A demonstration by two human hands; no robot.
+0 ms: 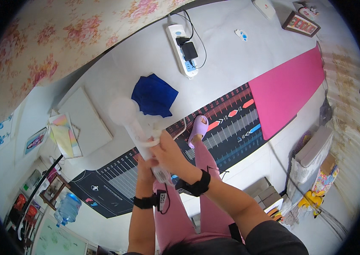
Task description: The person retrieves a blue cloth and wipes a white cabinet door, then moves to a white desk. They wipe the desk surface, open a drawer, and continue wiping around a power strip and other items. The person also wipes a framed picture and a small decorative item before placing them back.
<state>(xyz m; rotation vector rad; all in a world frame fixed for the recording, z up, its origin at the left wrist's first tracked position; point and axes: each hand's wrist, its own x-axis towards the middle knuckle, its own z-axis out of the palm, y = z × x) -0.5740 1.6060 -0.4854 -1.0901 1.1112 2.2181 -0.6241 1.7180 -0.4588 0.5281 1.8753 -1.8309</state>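
Seemingly at a two-handed adjusting step: holding the blurred white wand [135,132] over the dark mat [116,182], near the blue cloth [154,95], clamped low by the left hand [145,171] and higher by the right hand [168,153]. Likely calls next for steadying both grips.

The handheld object [135,128] is white, the cloth [154,96] navy, the slipper [197,130] lilac, the fabric [82,30] floral.
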